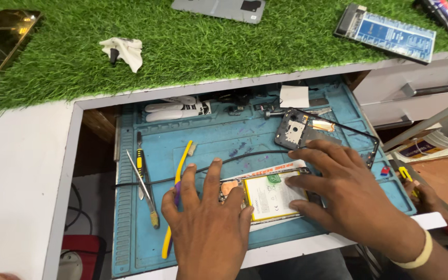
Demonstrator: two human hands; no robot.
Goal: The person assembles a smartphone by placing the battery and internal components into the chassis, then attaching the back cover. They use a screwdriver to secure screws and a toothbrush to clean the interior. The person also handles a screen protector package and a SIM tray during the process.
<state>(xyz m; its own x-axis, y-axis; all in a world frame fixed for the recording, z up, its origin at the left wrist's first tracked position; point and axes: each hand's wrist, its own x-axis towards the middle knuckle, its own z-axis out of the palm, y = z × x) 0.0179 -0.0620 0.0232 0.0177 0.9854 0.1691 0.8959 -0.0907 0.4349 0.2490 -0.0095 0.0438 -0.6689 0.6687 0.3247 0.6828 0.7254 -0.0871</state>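
Fingers of the left hand (208,218) lie spread and flat, gripping nothing, on the opened phone with its white rectangular battery (273,194) exposed, near the front edge of the blue silicone repair mat (224,135). The right hand (346,194), fingers also extended, presses the battery's right side. The phone looks part-dismantled: its black plastic frame (317,135) lies detached toward the mat's back right corner. The mat's rear trays hold white tubes (175,110) and small parts.

bare mat (219,137) ahead; toothbrush (178,181), tweezers (142,182) leftward
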